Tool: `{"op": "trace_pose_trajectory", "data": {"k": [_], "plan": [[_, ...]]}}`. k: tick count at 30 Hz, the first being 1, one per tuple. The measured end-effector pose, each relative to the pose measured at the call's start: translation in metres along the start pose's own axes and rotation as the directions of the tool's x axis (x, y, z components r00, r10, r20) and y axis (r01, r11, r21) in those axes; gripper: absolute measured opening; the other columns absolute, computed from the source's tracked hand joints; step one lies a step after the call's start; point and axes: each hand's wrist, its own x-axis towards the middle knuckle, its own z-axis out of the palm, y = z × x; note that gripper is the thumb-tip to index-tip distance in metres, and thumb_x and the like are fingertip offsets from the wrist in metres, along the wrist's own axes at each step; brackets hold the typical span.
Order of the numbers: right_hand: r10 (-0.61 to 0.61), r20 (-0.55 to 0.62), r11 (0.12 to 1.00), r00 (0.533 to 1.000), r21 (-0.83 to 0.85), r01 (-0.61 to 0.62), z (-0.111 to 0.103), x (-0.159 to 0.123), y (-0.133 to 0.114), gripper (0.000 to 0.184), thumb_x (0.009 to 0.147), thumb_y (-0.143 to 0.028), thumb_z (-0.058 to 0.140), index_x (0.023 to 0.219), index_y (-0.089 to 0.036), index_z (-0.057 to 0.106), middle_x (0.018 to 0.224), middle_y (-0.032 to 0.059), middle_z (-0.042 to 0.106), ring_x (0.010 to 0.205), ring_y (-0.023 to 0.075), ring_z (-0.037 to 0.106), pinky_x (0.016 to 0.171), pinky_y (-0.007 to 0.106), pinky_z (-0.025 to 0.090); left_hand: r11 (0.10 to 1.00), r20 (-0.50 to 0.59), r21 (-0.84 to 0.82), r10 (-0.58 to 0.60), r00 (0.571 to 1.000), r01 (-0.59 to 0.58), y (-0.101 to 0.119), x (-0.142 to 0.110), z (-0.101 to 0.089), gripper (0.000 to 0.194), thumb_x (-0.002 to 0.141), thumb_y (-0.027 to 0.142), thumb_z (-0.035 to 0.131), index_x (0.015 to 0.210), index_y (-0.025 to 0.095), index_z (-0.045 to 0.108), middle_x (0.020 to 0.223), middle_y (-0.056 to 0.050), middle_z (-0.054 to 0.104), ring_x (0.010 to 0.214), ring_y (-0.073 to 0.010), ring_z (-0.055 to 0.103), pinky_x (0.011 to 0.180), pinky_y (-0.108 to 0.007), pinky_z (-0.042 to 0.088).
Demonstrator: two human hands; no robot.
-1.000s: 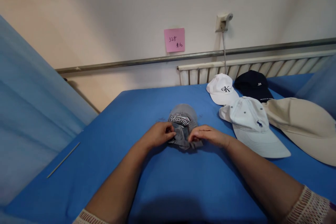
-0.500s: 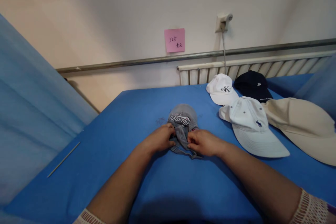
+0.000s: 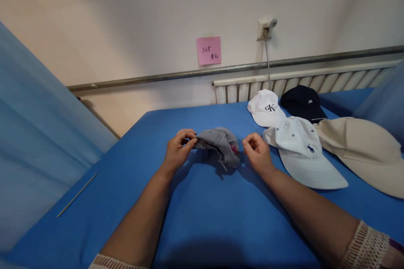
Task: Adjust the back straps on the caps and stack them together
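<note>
A grey baseball cap (image 3: 222,145) is tipped on its side above the blue surface, with its strap end hanging down at the front and a small red patch showing on its right. My left hand (image 3: 179,149) pinches the cap's left edge between thumb and fingers. Just off the cap's right side is my right hand (image 3: 258,152), its fingers curled in toward the thumb. A narrow gap separates it from the cap, and I see nothing in it.
Right of my hands lie a white cap (image 3: 267,107), a black cap (image 3: 303,103), a pale cap (image 3: 303,147) and a beige cap (image 3: 366,147). On the left a thin stick (image 3: 76,195) rests on the blue-covered table (image 3: 126,168). Behind are a radiator (image 3: 303,77) and pipe (image 3: 176,76).
The grey cap has been turned and lifted on its left side. My left hand moved left and up with its edge; my right hand let go and moved right and up.
</note>
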Motion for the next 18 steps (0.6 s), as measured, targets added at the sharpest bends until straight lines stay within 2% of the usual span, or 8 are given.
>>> {"op": "trace_pose_trajectory", "data": {"k": [2, 4, 5, 6, 7, 10, 12, 18], "plan": [[-0.002, 0.055, 1.0, 0.998, -0.003, 0.002, 0.001, 0.001, 0.002, 0.015, 0.087, -0.035, 0.051, 0.079, -0.022, 0.05, 0.066, -0.003, 0.052, 0.058, 0.0122, 0.051, 0.058, 0.024, 0.041, 0.988, 0.223, -0.12, -0.066, 0.973, 0.094, -0.001, -0.001, -0.005, 0.015, 0.078, 0.031, 0.065, 0.078, 0.017, 0.064, 0.1, -0.007, 0.064, 0.089, -0.0171, 0.06, 0.079, -0.03, 0.048], [0.008, 0.163, 0.999, 0.987, -0.034, -0.002, 0.004, 0.0, 0.006, 0.015, 0.087, -0.035, 0.051, 0.082, -0.021, 0.054, 0.066, -0.0026, 0.056, 0.058, 0.0125, 0.053, 0.058, 0.025, 0.042, 0.964, 0.502, -0.151, -0.117, 0.857, 0.22, 0.0, -0.002, -0.008, 0.018, 0.077, 0.033, 0.067, 0.083, 0.016, 0.067, 0.099, -0.009, 0.067, 0.089, -0.0181, 0.061, 0.079, -0.031, 0.048], [0.019, 0.213, 0.998, 0.977, -0.056, -0.007, 0.005, -0.001, 0.008, 0.014, 0.087, -0.034, 0.052, 0.085, -0.021, 0.056, 0.067, -0.0025, 0.058, 0.058, 0.0127, 0.054, 0.058, 0.024, 0.042, 0.953, 0.576, -0.137, -0.147, 0.804, 0.272, 0.0, -0.003, -0.007, 0.021, 0.078, 0.035, 0.066, 0.086, 0.015, 0.068, 0.095, -0.009, 0.068, 0.085, -0.0176, 0.062, 0.077, -0.031, 0.049], [0.033, 0.252, 0.997, 0.967, -0.08, -0.014, 0.007, -0.002, 0.011, 0.013, 0.086, -0.033, 0.052, 0.087, -0.021, 0.058, 0.067, -0.0024, 0.059, 0.058, 0.0128, 0.055, 0.058, 0.024, 0.043, 0.946, 0.595, -0.114, -0.18, 0.783, 0.304, 0.0, -0.004, -0.005, 0.024, 0.079, 0.037, 0.065, 0.089, 0.015, 0.068, 0.089, -0.008, 0.068, 0.08, -0.0166, 0.062, 0.073, -0.03, 0.049], [0.049, 0.281, 0.995, 0.959, -0.102, -0.021, 0.009, -0.002, 0.013, 0.013, 0.086, -0.032, 0.053, 0.09, -0.021, 0.059, 0.067, -0.0025, 0.061, 0.058, 0.013, 0.056, 0.058, 0.024, 0.043, 0.947, 0.562, -0.088, -0.21, 0.8, 0.31, 0.001, -0.005, -0.002, 0.027, 0.08, 0.038, 0.064, 0.092, 0.014, 0.068, 0.085, -0.007, 0.068, 0.075, -0.0155, 0.061, 0.07, -0.029, 0.048], [0.086, 0.316, 0.987, 0.945, -0.159, -0.036, 0.013, -0.004, 0.018, 0.015, 0.084, -0.029, 0.054, 0.095, -0.022, 0.06, 0.067, -0.0027, 0.063, 0.06, 0.0139, 0.058, 0.058, 0.025, 0.044, 0.977, 0.328, 0.046, -0.212, 0.921, 0.209, 0.002, -0.007, 0.019, 0.03, 0.08, 0.04, 0.063, 0.098, 0.016, 0.068, 0.088, -0.006, 0.069, 0.075, -0.0157, 0.06, 0.068, -0.027, 0.047], [0.099, 0.327, 0.981, 0.94, -0.191, -0.037, 0.015, -0.005, 0.019, 0.016, 0.083, -0.028, 0.053, 0.096, -0.022, 0.06, 0.066, -0.003, 0.063, 0.06, 0.0141, 0.059, 0.058, 0.025, 0.044, 0.981, 0.27, 0.162, -0.151, 0.951, 0.11, 0.002, -0.009, 0.037, 0.032, 0.082, 0.04, 0.061, 0.105, 0.019, 0.068, 0.098, -0.006, 0.069, 0.083, -0.0182, 0.061, 0.073, -0.029, 0.047], [0.14, 0.385, 0.953, 0.912, -0.304, -0.017, 0.017, -0.004, 0.022, 0.023, 0.08, -0.02, 0.054, 0.102, -0.02, 0.06, 0.083, 0.0004, 0.064, 0.066, 0.0135, 0.059, 0.064, 0.026, 0.045, 0.95, 0.466, 0.312, -0.159, 0.87, 0.006, -0.001, -0.015, 0.067, 0.033, 0.078, 0.039, 0.064, 0.104, 0.019, 0.07, 0.091, -0.005, 0.07, 0.077, -0.0199, 0.061, 0.069, -0.029, 0.043]]}}
